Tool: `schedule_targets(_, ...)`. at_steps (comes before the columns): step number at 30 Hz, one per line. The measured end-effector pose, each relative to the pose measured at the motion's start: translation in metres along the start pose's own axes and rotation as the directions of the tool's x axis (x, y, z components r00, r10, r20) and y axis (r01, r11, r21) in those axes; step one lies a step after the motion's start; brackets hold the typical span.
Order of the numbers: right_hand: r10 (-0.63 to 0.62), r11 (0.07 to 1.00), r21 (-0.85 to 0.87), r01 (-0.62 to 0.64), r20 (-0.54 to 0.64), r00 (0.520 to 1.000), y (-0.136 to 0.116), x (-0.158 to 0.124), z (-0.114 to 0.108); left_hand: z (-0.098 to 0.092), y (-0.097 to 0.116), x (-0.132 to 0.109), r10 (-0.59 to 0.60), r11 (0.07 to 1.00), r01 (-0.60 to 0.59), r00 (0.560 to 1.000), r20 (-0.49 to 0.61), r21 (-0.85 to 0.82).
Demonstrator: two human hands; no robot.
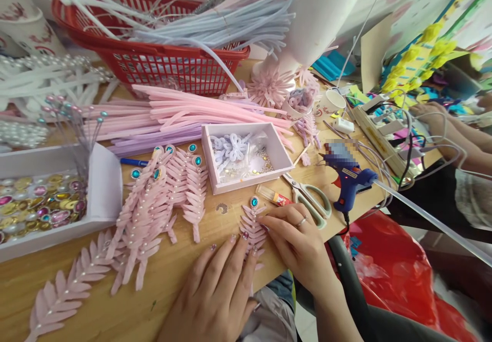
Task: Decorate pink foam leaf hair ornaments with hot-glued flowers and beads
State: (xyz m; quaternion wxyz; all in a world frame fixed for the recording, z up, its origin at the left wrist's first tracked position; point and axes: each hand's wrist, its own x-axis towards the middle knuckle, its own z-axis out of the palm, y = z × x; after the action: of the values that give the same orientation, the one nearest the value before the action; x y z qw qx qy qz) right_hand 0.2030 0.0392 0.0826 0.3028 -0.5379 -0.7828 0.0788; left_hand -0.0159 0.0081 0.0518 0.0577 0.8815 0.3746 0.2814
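Observation:
A pink leaf spray (251, 226) made of fuzzy stems, with small pearls down its middle and a blue gem at its top, lies on the table before me. My left hand (223, 285) rests flat with its fingers stretched out, the fingertips on the spray's lower left side. At the spray's right edge, my right hand (300, 244) has thumb and forefinger pressed together; anything between them is hidden. Several similar pink sprays (149, 203) are heaped to the left. Just beyond my right hand are green-handled scissors (313, 198) and a small glue tube (272, 196).
A blue glue gun (348, 175) stands at the right, its long glue stick jutting out. Behind are a white box (249, 180) of beads, pink fuzzy stems (207, 108) and a red basket (169, 67). A gem box (103, 188) stands left. Another person's arm (453, 126) is far right.

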Motion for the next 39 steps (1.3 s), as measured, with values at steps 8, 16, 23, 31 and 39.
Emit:
schedule_targets(8, -0.036, 0.999, -0.008, 0.036, 0.002, 0.999, 0.0016, 0.0006, 0.0000, -0.0023, 0.0000, 0.0019, 0.005, 1.000, -0.006, 0.999, 0.031, 0.012)
schedule_targets(16, -0.023, 1.000, 0.005, 0.023, -0.008, 1.000, 0.0023, -0.0007, 0.0015, -0.0011, 0.0003, 0.0012, -0.002, 1.000, 0.002, 1.000, 0.023, 0.009)
schedule_targets(23, -0.007, 1.000, 0.017, 0.008, -0.015, 1.000, 0.0027, -0.0001, 0.0024, -0.0004, 0.0006, -0.0002, -0.004, 1.000, 0.004, 1.000, 0.011, 0.012)
schedule_targets(31, -0.034, 0.999, 0.003, 0.035, -0.044, 0.998, -0.0010, -0.0017, -0.0017, 0.0008, 0.0016, 0.0017, -0.008, 1.000, 0.008, 1.000, 0.002, 0.011)
schedule_targets(39, -0.030, 1.000, 0.002, 0.030, -0.023, 0.999, 0.0003, -0.0024, 0.0001, -0.0005, 0.0015, 0.0015, 0.000, 1.000, 0.000, 1.000, 0.000, 0.011)
